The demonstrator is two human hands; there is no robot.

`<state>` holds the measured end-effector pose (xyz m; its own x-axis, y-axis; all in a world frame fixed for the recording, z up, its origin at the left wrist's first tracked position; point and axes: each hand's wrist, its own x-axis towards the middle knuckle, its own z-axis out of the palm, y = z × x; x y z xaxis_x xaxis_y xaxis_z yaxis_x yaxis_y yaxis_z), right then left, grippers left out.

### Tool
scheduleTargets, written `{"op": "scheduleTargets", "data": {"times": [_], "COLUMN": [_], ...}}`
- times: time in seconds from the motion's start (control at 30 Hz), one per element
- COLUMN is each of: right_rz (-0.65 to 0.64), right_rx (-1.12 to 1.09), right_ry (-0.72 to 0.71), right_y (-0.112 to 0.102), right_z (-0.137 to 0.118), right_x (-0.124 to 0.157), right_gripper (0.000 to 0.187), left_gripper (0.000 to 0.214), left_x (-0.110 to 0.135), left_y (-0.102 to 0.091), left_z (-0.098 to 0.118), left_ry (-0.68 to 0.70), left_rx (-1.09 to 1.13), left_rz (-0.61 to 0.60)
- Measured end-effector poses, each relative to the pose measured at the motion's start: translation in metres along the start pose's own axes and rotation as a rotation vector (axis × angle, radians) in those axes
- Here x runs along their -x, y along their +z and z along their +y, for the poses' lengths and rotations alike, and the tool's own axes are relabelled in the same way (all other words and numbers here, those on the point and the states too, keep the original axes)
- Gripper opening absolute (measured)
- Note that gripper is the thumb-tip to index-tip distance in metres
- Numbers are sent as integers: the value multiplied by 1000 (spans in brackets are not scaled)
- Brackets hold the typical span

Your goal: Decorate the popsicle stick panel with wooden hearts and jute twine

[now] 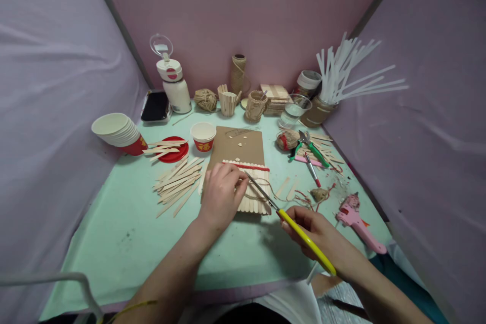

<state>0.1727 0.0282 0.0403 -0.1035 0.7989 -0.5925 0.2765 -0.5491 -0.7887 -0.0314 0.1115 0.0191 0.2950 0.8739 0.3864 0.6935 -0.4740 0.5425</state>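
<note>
My left hand (222, 190) rests over a panel of craft sticks (253, 205) laid side by side, its thumb and fingers pinched together. Thin brown twine (279, 199) runs from those fingers across the sticks to the right. A red cord (246, 166) crosses the panel's upper end. My right hand (309, 230) grips yellow-handled scissors (304, 238), seen almost edge-on; their metal tips point at my left fingertips. Whether the tips touch the twine I cannot tell. Under the panel lies brown cardboard (246, 136) with small wood chips on it.
Loose sticks (178, 185), a paper cup (203, 136) and stacked cups (119, 134) stand left. At right lie green-handled pliers (311, 149), a marker (313, 169) and a pink glue gun (359, 223). Behind are a water cup (294, 111), bottle (176, 91) and glue sticks (337, 73).
</note>
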Motion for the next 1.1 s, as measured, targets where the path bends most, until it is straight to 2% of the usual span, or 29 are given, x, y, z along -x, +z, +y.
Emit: {"op": "scheduleTargets", "data": {"times": [0.17,0.43,0.67,0.73,0.8,0.87,0.93,1.0,1.1], "right_rz": [24,116,150,225,380,566,691,731,737], "right_rx": [75,249,289,280,320,478,704,847,913], "right_ry": [-40,-203,-224,-249,-263,-247,-200,-169,-168], "right_y": [1,3,3,-2,-12,-25,-36,-42,-41], "right_z": [-2,12,12,7,5,6,10,16,21], "right_x": [0,-5,-2,-3,-10,-22,-38,-53,-70], "right_gripper": [44,33,39,38,39,40,35,29,27], "left_gripper": [11,11,13,13,12,12,12,12,13], "left_x": [0,1,1,1,1,1,1,1,1], "left_y": [0,1,0,-1,-1,0,0,1,2], "left_z": [1,1,2,2,2,2,3,3,3], "left_ry": [-5,1,-11,-15,-24,-34,-40,-44,-50], "left_rx": [1,3,-5,-3,-2,-9,-32,-68,-127], "left_rz": [-1,10,3,16,28,36,34,27,28]}}
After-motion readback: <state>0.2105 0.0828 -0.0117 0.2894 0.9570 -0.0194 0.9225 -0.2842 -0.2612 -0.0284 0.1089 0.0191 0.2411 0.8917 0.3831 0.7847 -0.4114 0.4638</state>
